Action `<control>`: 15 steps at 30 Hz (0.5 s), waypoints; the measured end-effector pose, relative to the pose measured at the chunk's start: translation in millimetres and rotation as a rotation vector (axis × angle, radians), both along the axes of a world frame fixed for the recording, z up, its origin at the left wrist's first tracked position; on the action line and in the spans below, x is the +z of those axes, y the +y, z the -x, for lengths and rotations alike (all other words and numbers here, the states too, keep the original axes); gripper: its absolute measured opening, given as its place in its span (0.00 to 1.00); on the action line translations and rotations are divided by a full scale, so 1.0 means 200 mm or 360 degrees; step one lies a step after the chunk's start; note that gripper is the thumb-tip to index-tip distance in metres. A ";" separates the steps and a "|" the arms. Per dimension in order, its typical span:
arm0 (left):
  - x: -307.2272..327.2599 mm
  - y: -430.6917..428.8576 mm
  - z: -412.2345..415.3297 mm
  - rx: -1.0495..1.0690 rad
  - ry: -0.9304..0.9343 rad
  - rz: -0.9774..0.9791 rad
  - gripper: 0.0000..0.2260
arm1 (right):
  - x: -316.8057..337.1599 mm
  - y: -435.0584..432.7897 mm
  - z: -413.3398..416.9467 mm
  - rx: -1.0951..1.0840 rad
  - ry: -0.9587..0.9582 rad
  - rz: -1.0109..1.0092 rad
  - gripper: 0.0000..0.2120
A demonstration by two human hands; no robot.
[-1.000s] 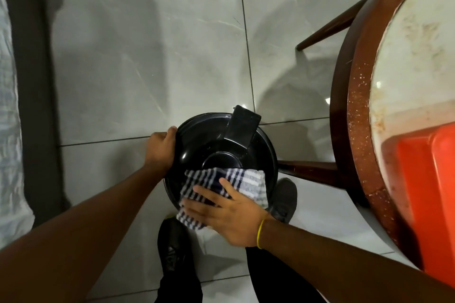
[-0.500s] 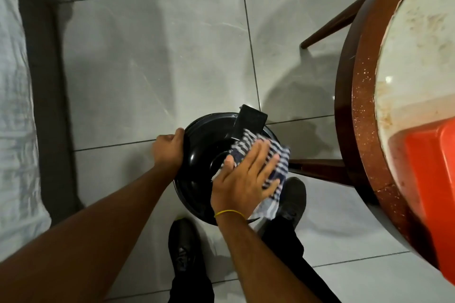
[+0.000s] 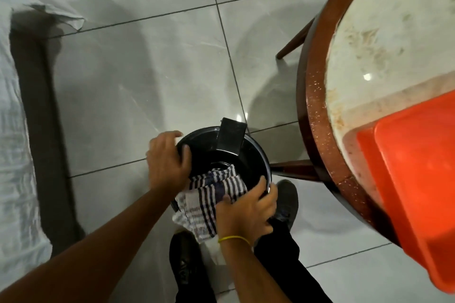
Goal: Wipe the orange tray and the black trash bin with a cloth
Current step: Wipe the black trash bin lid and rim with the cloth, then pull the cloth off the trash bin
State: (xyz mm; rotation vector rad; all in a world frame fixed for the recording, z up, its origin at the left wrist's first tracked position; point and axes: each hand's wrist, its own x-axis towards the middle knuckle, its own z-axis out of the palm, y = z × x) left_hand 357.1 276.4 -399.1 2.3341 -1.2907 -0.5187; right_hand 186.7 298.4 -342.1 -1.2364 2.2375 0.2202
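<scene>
The round black trash bin (image 3: 248, 155) stands on the floor tiles right in front of my feet, its lid handle at the far side. My left hand (image 3: 167, 160) grips the bin's left rim, thumb over the edge. A blue-and-white striped cloth (image 3: 211, 194) lies bunched across the near part of the lid and hangs over the front. My right hand (image 3: 246, 211) presses on the cloth at the bin's near right rim. The orange tray (image 3: 416, 179) sits on the round table at the right, partly cut off by the frame.
A round table (image 3: 317, 110) with a brown rim and stained white top stands close to the bin's right, its legs reaching toward the bin. White fabric (image 3: 14, 130) covers furniture along the left edge. My black shoes (image 3: 184, 265) are just behind the bin.
My right hand has pulled the cloth from the lid's far right back to its near rim. My left hand has slid further over the left rim.
</scene>
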 end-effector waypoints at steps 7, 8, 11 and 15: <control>0.20 -0.08 0.32 -0.1986 -0.0202 -0.0554 0.43 | 0.03 -0.06 0.13 -0.0167 -0.0386 -0.0211 0.17; 0.22 -0.10 0.33 -0.2081 -0.0305 -0.0611 0.42 | 0.04 -0.08 0.13 -0.0095 -0.0450 -0.0226 0.13; 0.31 -0.17 0.33 -0.2232 -0.0566 -0.0642 0.27 | 0.11 -0.12 0.17 0.0082 -0.0648 -0.0166 0.03; 0.60 -0.31 0.35 -0.2412 -0.0776 -0.0622 0.13 | 0.32 -0.19 0.33 0.0426 -0.0808 -0.0164 0.07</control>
